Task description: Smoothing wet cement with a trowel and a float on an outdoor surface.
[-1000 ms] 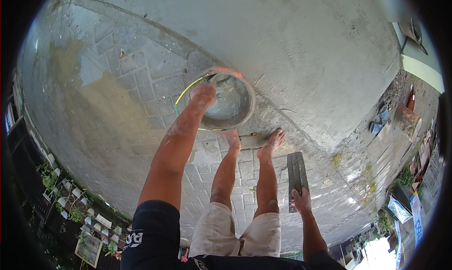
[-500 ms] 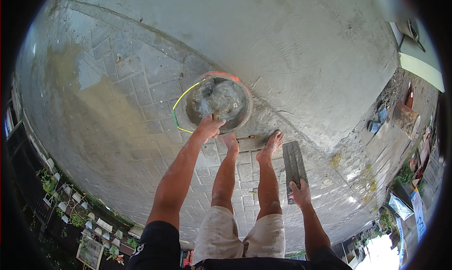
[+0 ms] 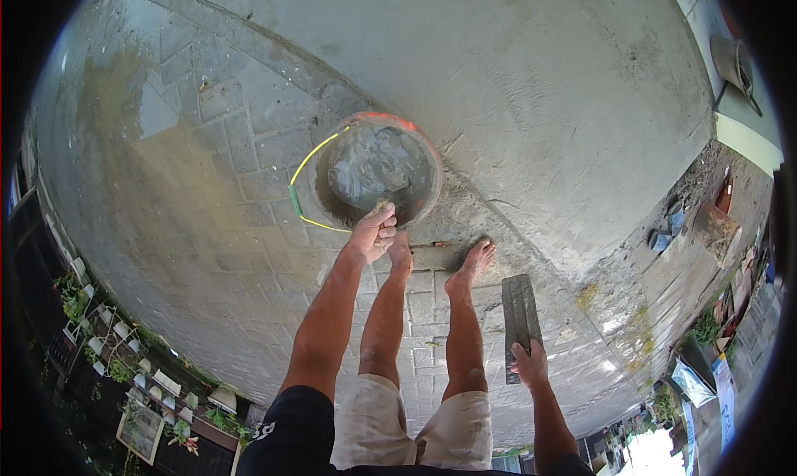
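A round bucket [image 3: 437, 185] with an orange-red rim holds wet grey cement mix [image 3: 374, 173]. Its yellow wire bail with a green grip [image 3: 295, 200] hangs out to the left. Over the bucket's near rim, my left hand [image 3: 372, 234] is closed in a fist round a pale handle [image 3: 383, 203]; the rest of that tool cannot be made out. Off to the right, my right hand [image 3: 530, 364] grips a long rectangular plastering float [image 3: 520, 310], its cement-smeared face upward, held beside my right leg.
My bare feet [image 3: 479, 256] stand on grey paving blocks [image 3: 282, 136] just this side of the bucket. Beyond lies smooth grey cement [image 3: 531, 78] with an edge line. Another bucket [image 3: 732, 63] stands far right, near blue sandals [image 3: 667, 230]. Potted plants [image 3: 158, 385] line the lower left.
My left hand has turned and shifted slightly right at the bucket's near rim. The mix's surface has changed shape. The float and right hand sit a little lower in view.
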`<state>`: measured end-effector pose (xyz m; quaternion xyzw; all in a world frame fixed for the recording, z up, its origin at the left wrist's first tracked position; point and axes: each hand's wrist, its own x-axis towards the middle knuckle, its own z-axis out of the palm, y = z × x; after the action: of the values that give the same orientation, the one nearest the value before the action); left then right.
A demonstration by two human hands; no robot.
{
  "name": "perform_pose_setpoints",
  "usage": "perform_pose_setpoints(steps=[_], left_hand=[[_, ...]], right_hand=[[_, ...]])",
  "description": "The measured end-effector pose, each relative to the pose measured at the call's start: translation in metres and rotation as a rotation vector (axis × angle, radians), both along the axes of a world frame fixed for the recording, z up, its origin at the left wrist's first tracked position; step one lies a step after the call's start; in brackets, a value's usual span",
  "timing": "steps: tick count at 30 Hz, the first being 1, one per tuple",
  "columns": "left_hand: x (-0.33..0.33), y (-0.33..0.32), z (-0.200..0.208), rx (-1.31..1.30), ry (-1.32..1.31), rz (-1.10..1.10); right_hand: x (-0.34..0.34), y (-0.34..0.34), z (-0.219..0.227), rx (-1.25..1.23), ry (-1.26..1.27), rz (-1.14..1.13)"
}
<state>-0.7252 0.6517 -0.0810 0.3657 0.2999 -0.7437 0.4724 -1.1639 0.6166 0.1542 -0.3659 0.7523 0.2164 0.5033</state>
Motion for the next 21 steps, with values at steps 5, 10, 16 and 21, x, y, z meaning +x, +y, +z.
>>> perform_pose_setpoints(steps=[5, 10, 16, 21], left_hand=[[-0.026, -0.048, -0.006, 0.134, -0.045, 0.335], [-0.06, -0.067, -0.021, 0.201, -0.099, 0.391], [-0.074, -0.055, -0.024, -0.021, 0.016, 0.587], [-0.09, -0.064, -0.005, -0.069, -0.072, 0.625]], right_hand=[[-0.012, -0.016, -0.006, 0.024, -0.034, 0.046], [-0.037, -0.039, -0.026, 0.021, -0.089, 0.105], [-0.08, -0.069, -0.043, -0.007, -0.132, 0.121], [-0.106, -0.093, -0.055, -0.001, -0.061, 0.177]])
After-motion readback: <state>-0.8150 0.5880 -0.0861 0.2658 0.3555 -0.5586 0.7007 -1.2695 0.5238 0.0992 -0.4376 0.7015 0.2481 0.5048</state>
